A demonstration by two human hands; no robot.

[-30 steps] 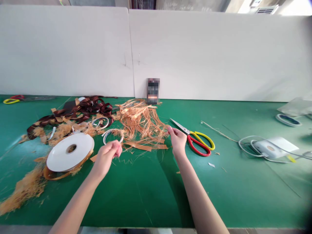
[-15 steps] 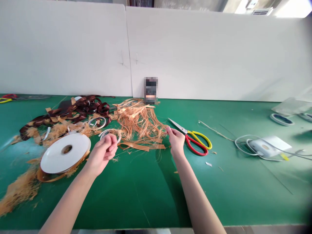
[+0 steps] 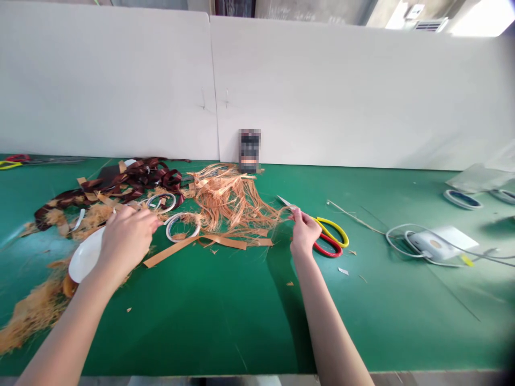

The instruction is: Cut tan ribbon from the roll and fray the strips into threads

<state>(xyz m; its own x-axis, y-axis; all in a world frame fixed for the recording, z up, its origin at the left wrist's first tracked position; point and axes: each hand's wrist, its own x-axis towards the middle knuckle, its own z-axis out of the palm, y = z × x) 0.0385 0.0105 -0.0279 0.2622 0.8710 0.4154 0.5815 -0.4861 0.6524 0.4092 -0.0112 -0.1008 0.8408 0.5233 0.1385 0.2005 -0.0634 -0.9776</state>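
Note:
My left hand [image 3: 126, 236] hovers over the white ribbon spool [image 3: 82, 261] at the left, its fingers curled; what they hold is hidden. A flat orange ribbon strip [image 3: 193, 242] lies just right of it, beside a white ring [image 3: 183, 226]. My right hand [image 3: 303, 231] pinches thin orange strands [image 3: 281, 215] at the right edge of the tangled orange strand pile [image 3: 227, 199]. Directly behind that hand lie scissors [image 3: 332, 238] with one yellow and one red handle, partly hidden by it.
Dark brown ribbon [image 3: 132, 176] is heaped at the back left, with frayed orange scraps [image 3: 32, 311] near the front left. A white device with coiled cable [image 3: 436, 242] and a tape ring [image 3: 462, 199] sit right. White partition boards [image 3: 322, 91] wall the back of the green table [image 3: 225, 321].
My left hand has swung left from the white ring to above the spool. My right hand has shifted slightly right and back with the strands, now covering part of the scissors.

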